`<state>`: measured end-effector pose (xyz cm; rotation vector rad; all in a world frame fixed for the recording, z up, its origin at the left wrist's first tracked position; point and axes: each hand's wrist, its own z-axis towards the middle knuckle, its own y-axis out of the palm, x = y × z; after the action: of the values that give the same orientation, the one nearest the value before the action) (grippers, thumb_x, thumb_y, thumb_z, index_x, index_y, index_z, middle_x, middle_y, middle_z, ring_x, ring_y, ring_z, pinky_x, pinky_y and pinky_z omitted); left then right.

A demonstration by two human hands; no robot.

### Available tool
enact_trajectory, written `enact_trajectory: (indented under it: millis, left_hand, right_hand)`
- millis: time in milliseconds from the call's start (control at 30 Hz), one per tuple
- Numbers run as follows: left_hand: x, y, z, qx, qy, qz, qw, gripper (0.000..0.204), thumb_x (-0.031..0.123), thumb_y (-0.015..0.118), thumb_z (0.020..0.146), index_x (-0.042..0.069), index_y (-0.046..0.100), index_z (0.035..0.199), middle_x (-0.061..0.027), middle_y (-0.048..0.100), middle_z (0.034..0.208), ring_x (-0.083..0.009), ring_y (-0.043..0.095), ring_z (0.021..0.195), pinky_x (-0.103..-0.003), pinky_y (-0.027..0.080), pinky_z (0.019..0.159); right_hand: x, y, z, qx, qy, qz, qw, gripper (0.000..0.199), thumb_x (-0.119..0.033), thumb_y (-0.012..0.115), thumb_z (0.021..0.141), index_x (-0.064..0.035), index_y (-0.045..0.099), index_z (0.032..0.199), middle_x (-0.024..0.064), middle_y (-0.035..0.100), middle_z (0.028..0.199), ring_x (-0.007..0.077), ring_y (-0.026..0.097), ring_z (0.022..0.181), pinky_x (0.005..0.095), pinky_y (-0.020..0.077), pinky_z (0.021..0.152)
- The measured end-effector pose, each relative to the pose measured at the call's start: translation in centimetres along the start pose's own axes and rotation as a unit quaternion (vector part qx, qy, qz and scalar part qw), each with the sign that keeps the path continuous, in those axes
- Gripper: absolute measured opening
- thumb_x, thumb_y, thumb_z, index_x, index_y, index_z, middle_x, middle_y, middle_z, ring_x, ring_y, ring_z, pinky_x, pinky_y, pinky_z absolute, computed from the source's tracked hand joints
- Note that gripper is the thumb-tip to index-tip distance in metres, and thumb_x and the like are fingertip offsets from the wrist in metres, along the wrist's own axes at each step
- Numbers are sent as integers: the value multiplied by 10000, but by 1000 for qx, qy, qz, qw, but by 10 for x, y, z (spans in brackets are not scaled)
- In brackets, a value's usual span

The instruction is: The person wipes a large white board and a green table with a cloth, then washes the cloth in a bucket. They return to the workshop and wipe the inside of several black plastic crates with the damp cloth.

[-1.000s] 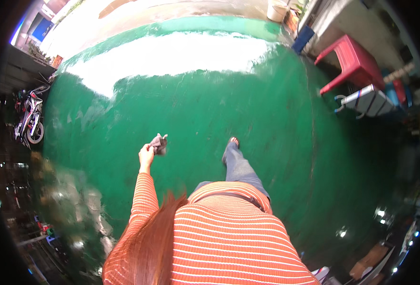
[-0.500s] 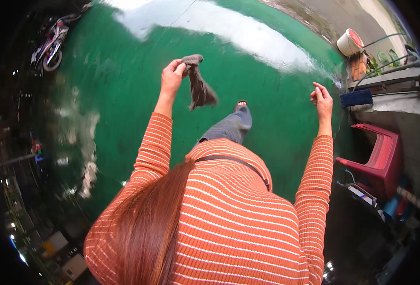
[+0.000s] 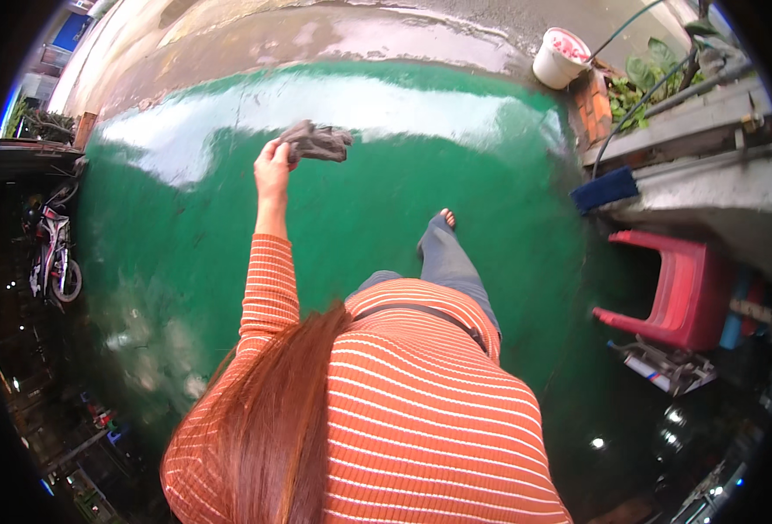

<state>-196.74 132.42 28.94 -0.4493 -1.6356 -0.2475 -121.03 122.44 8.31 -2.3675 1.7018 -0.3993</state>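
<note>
My left hand (image 3: 272, 170) reaches out ahead of me at the end of a striped orange sleeve. Its fingers pinch one end of a dark grey-brown cloth (image 3: 320, 142), and the rest sticks out to the right, bunched and crumpled, above the green floor (image 3: 342, 210). My right hand and forearm are out of the picture. Below the cloth, one foot in an open-toed shoe (image 3: 447, 217) is forward on the floor.
At the far right a white bucket (image 3: 557, 63) stands beside bricks (image 3: 592, 105) and plants (image 3: 648, 74). A blue cloth (image 3: 605, 189) hangs on a ledge. Nearer lies a red plastic stool (image 3: 696, 288) on its side. A motorbike (image 3: 54, 249) is parked left.
I have stepped forward, and the bucket and motorbike sit nearer. My left hand has shifted left; the cloth swung from hanging down to out sideways. My right hand has left the view.
</note>
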Motion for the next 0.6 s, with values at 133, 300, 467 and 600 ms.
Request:
enact_trajectory:
  millis: [133,300,467,600]
  left_hand:
    - [13,78,95,63,-56,-57,995,161,132,517,860,70,576,997,11,602,841,-81,561,699,-260,506,605]
    - [50,135,191,100,-36,-67,992,158,138,507,865,62,590,976,0,615,857,-83,568,716,-250,494,610]
    - [55,224,313,185,-55,-80,978,163,132,501,860,61,566,991,-8,610,840,-99,579,722,-259,504,593]
    - [30,301,443,101,-134,-51,985,148,133,508,851,60,551,972,-8,583,830,-105,558,713,-279,504,613]
  right_hand:
    - [-235,35,2,-22,-185,-115,976,216,-171,487,773,-33,550,618,122,554,508,204,451,335,380,361,338]
    - [-696,144,-196,5,-623,-143,769,244,-242,469,868,-31,547,775,47,519,526,135,468,412,289,378,390]
    - [-978,219,-362,-52,-725,-133,674,243,-187,496,876,-63,601,1056,23,612,727,87,559,604,241,441,562]
    - [-1059,209,-264,-67,-667,-114,733,177,-162,514,872,-60,596,991,22,595,698,88,536,575,245,430,525]
